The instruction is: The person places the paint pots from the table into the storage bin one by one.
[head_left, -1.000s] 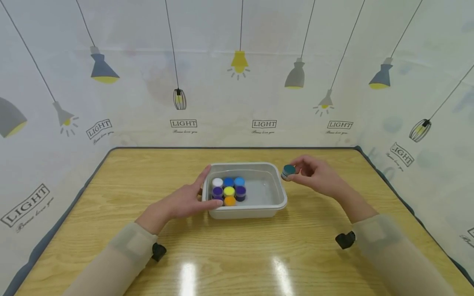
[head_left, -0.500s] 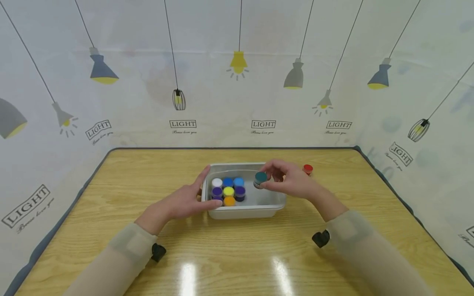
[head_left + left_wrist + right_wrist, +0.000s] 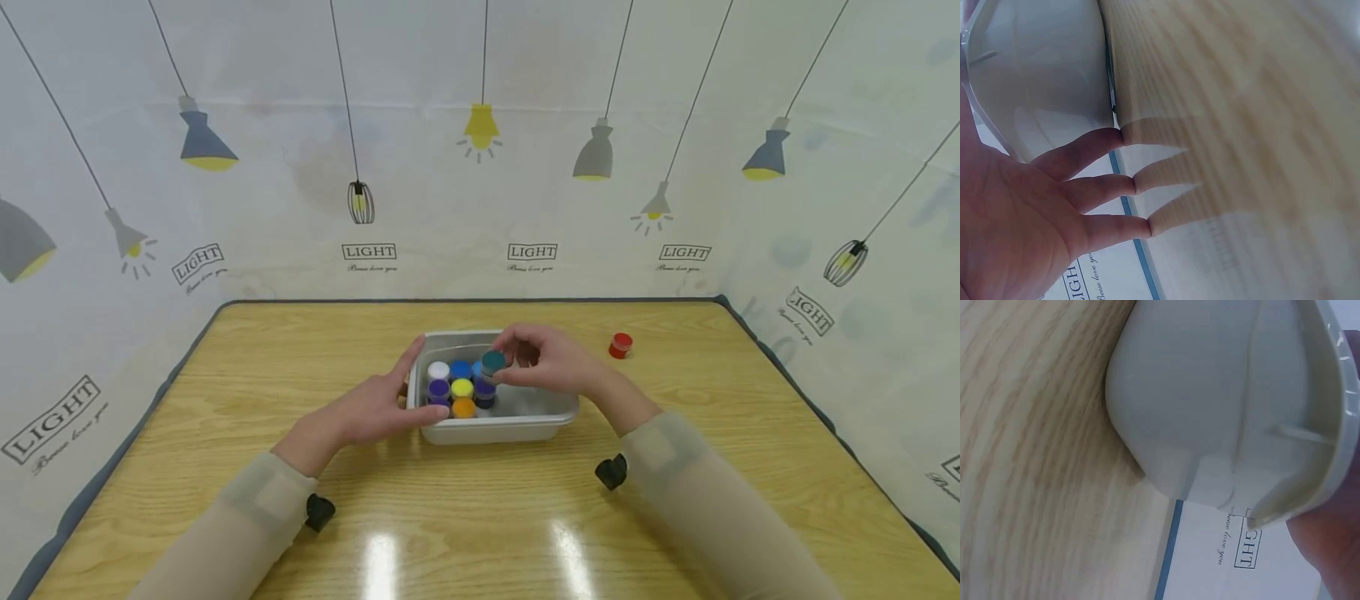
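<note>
A white plastic tub (image 3: 536,407) holds small paint jars with white, blue, purple, yellow and orange lids, packed in its left half. Across the tub's left end rests my left hand (image 3: 371,407), its thumb over the near rim and its index finger along the far left corner. In the left wrist view, the other fingers (image 3: 1107,228) of that hand are extended, fingertips at the tabletop. Over the tub, my right hand (image 3: 551,360) pinches a teal-lidded paint jar (image 3: 492,363) between thumb and fingers. The teal-lidded jar overlaps the light blue and purple jars in the head view.
A red paint jar (image 3: 620,345) stands on the wooden table (image 3: 480,517) to the right of the tub. Behind the table hangs a pale backdrop (image 3: 420,150) printed with lamps. The tub's wall (image 3: 1191,394) fills much of the right wrist view.
My right hand has carried the teal-lidded jar leftward from beyond the tub's right end to above the jars inside. The red jar has come into sight. My left hand stays put.
</note>
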The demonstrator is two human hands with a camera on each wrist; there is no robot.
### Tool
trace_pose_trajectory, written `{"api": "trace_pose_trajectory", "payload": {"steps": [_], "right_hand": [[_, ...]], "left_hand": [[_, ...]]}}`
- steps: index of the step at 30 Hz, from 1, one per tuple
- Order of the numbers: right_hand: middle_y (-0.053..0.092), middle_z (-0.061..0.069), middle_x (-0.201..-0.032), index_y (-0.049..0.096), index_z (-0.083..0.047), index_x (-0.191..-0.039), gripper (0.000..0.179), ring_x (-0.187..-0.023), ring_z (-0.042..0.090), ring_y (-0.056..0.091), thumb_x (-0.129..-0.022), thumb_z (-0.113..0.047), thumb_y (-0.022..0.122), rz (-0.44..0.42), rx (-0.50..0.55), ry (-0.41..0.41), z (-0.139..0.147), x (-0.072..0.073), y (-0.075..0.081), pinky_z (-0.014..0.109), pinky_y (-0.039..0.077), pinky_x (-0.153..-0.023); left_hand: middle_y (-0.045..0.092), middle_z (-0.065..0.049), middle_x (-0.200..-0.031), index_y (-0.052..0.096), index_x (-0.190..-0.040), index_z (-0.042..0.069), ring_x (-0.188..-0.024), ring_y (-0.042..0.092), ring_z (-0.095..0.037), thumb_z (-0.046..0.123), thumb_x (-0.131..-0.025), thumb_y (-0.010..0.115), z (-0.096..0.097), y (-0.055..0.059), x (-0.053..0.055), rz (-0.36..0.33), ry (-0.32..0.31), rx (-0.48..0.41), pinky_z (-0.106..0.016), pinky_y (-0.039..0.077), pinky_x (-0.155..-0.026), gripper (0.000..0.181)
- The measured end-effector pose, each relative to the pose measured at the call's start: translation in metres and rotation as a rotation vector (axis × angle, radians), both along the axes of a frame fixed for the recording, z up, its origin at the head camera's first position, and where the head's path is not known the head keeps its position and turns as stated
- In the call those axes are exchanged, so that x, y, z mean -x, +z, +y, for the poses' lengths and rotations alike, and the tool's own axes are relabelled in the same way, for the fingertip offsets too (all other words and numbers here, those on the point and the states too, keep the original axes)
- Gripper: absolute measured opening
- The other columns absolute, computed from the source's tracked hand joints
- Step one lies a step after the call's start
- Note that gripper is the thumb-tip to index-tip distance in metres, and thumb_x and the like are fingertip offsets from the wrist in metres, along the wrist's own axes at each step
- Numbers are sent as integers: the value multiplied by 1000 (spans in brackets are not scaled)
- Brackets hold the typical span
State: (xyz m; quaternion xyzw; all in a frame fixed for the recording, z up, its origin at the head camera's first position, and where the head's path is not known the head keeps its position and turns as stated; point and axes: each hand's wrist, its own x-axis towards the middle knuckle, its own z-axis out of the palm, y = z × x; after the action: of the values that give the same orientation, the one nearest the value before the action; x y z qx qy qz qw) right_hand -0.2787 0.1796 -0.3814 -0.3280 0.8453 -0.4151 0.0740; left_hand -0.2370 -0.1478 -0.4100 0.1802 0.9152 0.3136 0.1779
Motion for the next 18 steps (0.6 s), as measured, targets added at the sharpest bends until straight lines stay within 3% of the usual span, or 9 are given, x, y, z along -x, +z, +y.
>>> {"api": "trace_pose_trajectory", "payload": {"steps": [12, 18], "right_hand": [[72, -1, -101, 74, -19, -119, 28, -88, 20, 62, -95, -25, 87, -39, -85, 50, -4, 2, -12, 29, 53, -77], [72, -4, -101, 72, -24, -119, 28, -88, 19, 64, -95, -28, 85, -62, -198, 34, -5, -2, -11, 33, 55, -79]], "left_hand": [[59, -27, -158, -14, -176, 39, -139, 64, -41, 82, -95, 64, 2, 1, -1, 10, -3, -8, -64, 47, -119, 120], [57, -29, -159, -15, -175, 40, -138, 64, -43, 83, -94, 64, 3, 1, -2, 13, 3, -1, -64, 48, -118, 121]]}}
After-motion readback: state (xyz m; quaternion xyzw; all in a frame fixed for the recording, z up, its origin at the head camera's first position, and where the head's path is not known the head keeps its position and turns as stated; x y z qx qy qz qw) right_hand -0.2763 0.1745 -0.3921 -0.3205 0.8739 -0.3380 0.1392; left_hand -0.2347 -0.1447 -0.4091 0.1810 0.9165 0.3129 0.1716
